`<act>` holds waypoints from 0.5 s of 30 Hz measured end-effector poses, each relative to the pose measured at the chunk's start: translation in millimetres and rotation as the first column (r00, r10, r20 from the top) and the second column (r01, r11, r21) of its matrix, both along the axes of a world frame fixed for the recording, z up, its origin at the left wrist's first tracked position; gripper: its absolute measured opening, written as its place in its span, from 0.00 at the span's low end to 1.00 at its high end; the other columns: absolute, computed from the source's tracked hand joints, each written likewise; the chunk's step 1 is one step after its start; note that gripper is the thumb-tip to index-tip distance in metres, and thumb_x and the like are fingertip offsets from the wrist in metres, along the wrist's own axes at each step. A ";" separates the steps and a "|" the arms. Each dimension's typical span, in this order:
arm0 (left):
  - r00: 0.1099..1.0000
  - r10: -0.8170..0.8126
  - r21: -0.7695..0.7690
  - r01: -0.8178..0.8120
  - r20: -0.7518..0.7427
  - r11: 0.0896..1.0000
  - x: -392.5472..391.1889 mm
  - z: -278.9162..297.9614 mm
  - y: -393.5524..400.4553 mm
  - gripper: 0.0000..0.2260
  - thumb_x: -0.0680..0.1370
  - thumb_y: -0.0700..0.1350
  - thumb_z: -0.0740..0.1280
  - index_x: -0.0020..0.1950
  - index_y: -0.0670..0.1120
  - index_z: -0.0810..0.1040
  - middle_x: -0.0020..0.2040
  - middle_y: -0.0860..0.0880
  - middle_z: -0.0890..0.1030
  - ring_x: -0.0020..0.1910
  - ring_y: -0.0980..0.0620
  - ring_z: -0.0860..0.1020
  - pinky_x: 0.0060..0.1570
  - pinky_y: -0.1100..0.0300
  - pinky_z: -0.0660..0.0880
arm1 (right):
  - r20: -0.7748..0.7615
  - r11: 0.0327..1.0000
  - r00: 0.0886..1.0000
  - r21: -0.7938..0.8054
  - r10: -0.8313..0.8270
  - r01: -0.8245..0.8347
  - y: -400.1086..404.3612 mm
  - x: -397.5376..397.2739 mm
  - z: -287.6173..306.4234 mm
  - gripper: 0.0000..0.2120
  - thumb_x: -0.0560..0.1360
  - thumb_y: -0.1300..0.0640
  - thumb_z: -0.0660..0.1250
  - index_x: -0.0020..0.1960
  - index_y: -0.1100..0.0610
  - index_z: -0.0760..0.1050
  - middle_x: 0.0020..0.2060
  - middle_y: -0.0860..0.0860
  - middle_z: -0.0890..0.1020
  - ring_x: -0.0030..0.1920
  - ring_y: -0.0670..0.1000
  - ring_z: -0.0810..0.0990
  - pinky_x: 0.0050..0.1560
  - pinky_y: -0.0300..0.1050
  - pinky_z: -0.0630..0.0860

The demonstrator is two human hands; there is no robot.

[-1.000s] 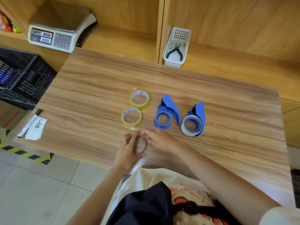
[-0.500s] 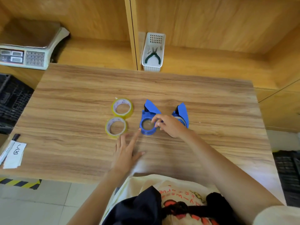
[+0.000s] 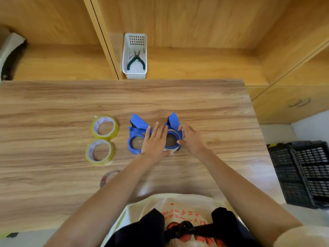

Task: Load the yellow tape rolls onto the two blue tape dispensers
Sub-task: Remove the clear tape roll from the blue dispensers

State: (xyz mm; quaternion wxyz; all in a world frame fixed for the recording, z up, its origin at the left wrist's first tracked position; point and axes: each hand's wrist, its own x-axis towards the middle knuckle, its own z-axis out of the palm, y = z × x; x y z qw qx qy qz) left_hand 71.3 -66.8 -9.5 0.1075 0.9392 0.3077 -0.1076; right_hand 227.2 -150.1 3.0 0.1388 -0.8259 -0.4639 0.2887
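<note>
The wooden table [image 3: 53, 107] fills most of the view, and everything else sits in relation to it. Behind its far edge, on the shelf, stands a white slotted basket [image 3: 134, 73] with green-handled pliers [image 3: 136, 60] inside. Off the table's right side lies a black crate [image 3: 302, 175]. The person's shirt at the near edge carries red lettering, too blurred and upside down to read.

Near the table's middle the two blue dispensers stand side by side: the left dispenser [image 3: 136, 134] bare, the right dispenser [image 3: 173, 130] ringed by a pale roll. The left hand [image 3: 154, 141] lies flat with fingers spread across both dispensers; the right hand [image 3: 191, 139] curls loosely against the right one's edge, whether it grips I cannot tell.

Left of the dispensers lie the far yellow roll [image 3: 105, 127] and near yellow roll [image 3: 100, 152], flat, touching, their inner cores printed with small illegible purple marks.
</note>
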 end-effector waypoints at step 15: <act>0.999 0.041 -0.012 -0.041 -0.016 0.999 12.2 -10.0 1.2 0.46 0.70 0.67 0.68 0.78 0.45 0.55 0.74 0.47 0.67 0.73 0.48 0.65 0.75 0.37 0.44 | -0.034 0.999 0.999 -0.031 0.037 -0.038 -9.7 12.3 -9.2 0.18 0.78 0.62 0.63 0.62 0.44 0.63 0.49 0.47 0.70 0.41 0.56 0.77 0.43 0.57 0.78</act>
